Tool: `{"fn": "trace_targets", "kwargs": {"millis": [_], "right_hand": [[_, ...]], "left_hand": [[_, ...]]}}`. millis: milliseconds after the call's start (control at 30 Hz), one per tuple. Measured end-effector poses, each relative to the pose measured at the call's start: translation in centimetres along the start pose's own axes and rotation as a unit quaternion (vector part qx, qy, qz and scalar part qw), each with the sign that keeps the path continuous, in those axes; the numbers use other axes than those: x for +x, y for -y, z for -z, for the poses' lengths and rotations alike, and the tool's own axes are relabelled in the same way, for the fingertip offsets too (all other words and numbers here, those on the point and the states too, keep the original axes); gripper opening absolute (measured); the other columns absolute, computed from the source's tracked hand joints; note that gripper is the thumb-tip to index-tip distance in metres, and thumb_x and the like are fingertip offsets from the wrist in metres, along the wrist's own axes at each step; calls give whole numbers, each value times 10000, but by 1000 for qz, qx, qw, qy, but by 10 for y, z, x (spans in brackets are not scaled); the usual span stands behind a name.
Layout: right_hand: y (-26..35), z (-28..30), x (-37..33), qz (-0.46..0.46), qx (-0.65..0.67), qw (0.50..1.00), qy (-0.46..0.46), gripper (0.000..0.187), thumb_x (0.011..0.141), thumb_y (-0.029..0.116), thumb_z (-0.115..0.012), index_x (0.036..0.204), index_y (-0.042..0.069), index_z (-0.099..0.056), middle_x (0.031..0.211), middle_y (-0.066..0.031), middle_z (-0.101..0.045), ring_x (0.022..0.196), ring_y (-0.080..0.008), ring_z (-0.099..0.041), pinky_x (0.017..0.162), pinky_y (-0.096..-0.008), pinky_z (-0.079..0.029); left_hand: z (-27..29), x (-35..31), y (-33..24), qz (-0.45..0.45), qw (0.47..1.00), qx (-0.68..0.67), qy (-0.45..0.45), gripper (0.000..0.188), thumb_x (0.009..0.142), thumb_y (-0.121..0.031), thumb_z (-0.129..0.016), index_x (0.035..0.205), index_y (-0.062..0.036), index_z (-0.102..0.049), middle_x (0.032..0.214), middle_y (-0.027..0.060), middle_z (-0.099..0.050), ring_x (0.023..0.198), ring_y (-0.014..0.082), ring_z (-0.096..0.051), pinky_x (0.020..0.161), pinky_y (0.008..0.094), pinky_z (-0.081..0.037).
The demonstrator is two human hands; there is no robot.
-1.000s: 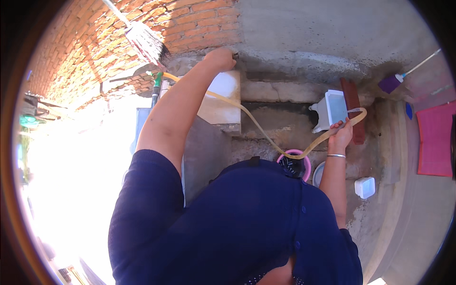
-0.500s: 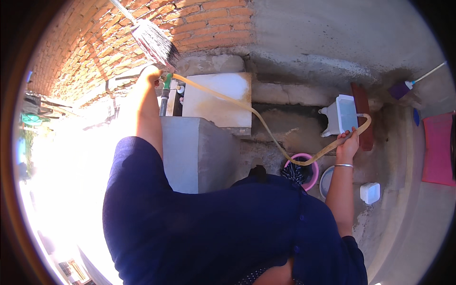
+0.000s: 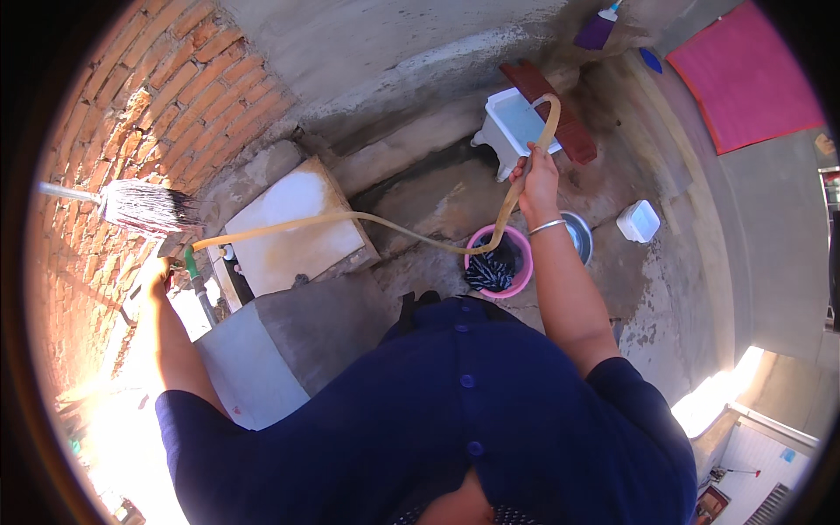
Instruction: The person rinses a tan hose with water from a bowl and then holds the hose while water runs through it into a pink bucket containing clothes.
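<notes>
My right hand (image 3: 541, 185) is closed round a yellowish hose (image 3: 302, 226). Past my fingers the hose bends over, and its end hangs into a white rectangular tub (image 3: 518, 120) on legs, which has pale bluish water in it. The other end is fitted to a green tap (image 3: 191, 262) on an upright grey pipe at the left. Beside that tap, my left hand (image 3: 159, 271) is closed at its handle, with the fingers partly hidden. Between my arms, the hose passes over a pink basin (image 3: 522, 278) holding dark patterned cloth (image 3: 492, 271).
A metal basin (image 3: 579, 238) and a small white container (image 3: 639, 222) stand to the right. A reddish-brown board (image 3: 560, 114) lies behind the tub. A pale slab (image 3: 293, 232) is near the tap, with a broom (image 3: 144, 206) against the brick wall. A purple brush (image 3: 597, 31) is farther off.
The view has turned, so the tub and basins appear farther left and the tap lower left. My right hand still grips the hose, and its end is still in the tub.
</notes>
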State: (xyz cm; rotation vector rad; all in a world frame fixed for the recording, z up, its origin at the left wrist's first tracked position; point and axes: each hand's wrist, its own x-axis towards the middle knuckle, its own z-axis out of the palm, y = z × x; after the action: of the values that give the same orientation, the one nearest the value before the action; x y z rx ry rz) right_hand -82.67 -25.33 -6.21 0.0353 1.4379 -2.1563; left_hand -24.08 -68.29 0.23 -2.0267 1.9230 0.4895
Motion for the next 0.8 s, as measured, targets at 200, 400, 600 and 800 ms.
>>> {"fn": "trace_targets", "kwargs": {"millis": [200,400,600,800], "right_hand": [[-2,-2,0,1,17,1000,-8,198,929,230,-391,1028,81,-475,639,-25,-447,507,-106,-413,481,-266,-376],[3,-1,8,2,43,999,-19,198,931,229,-387,1022,80,-480,643,-30,-452,504,-111,-412,478,-272,-380],[1,1,11,-15,20,1000,-1,194,932,222,-384,1013,81,-488,646,-29,-462,507,-112,-419,485,-272,-390],[-5,-13,22,-54,-3,996,71,193,932,217,-386,1016,79,-492,677,-39,-497,547,-117,-464,513,-280,-409]], "left_hand": [[1,3,6,-25,998,-44,25,183,805,-139,-535,956,-44,-576,650,70,-564,498,173,-561,414,283,-440],[4,-29,-33,22,998,-55,32,168,802,-200,-587,899,-62,-579,656,47,-525,509,142,-516,467,309,-444],[-13,7,3,-5,999,-35,30,190,802,-221,-591,895,-56,-576,717,61,-538,589,184,-544,515,348,-467],[-23,35,17,-7,999,-46,10,213,792,-217,-606,925,-56,-567,747,72,-553,621,207,-566,522,366,-474]]}}
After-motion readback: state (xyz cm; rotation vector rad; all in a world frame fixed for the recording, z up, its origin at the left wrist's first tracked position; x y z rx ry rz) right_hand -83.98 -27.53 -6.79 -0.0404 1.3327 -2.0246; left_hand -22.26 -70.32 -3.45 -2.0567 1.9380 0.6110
